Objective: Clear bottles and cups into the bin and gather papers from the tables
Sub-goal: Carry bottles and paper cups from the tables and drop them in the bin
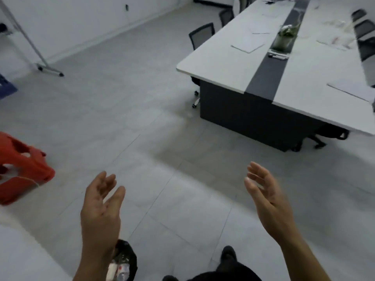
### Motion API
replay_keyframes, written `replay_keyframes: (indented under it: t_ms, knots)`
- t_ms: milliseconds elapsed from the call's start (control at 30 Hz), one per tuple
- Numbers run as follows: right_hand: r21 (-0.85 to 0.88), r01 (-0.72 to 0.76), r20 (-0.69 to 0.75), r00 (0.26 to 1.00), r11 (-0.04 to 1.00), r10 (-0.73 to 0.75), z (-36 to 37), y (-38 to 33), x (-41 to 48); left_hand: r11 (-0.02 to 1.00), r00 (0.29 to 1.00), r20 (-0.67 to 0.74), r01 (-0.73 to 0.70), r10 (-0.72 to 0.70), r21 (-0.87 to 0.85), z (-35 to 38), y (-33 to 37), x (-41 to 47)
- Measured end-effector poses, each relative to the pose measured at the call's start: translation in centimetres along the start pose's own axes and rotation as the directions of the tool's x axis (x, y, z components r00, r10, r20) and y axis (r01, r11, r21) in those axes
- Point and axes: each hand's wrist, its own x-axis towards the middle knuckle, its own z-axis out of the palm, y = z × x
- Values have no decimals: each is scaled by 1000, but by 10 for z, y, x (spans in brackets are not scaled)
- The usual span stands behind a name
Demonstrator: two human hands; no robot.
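Below, black-lined bin [126,260] with crumpled plastic bottles, left hand [100,207] and right hand [267,197] empty, fingers spread

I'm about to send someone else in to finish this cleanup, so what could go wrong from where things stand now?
1. The red stool lies tipped on the floor to the person's left, a possible trip hazard.
2. Loose papers spread over the long table could slide off when gathered; both the left hand and right hand are empty.
3. The bin sits by the person's feet, easy to kick.
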Motion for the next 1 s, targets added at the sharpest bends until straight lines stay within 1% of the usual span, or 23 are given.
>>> replay_keyframes:
  t_ms: [100, 200, 333, 433, 500, 633, 733, 867, 1000]
  knots:
    - [10, -13, -153, 988, 1000, 15, -65, 19, -11, 993, 981, 158, -112, 117, -37, 65, 34, -11]
    - [44, -26, -298, 954, 999, 38, -131, 46, -22, 985, 935, 310, -147, 170, -95, 141, 50, -40]
    - [120, -69, -431, 895, 990, 114, -232, 94, -37, 982, 864, 469, -139, 183, -129, 265, 53, -98]
    - [180, -99, -518, 836, 979, 180, -315, 137, -46, 984, 828, 534, -117, 171, -134, 362, 54, -155]
    - [187, -120, -565, 799, 975, 207, -371, 164, -47, 986, 798, 581, -104, 159, -127, 422, 59, -189]
    - [174, -136, -635, 741, 975, 217, -478, 194, -41, 992, 695, 708, -85, 129, -98, 520, 90, -246]
    - [196, -150, -665, 706, 969, 243, -537, 208, -24, 991, 645, 753, -112, 131, -76, 584, 117, -268]
    - [223, -156, -685, 677, 962, 269, -602, 247, 17, 992, 621, 775, -114, 119, -61, 676, 125, -287]
    - [216, -206, -714, 633, 954, 298, -673, 296, 63, 993, 614, 781, -89, 113, -74, 788, 116, -302]
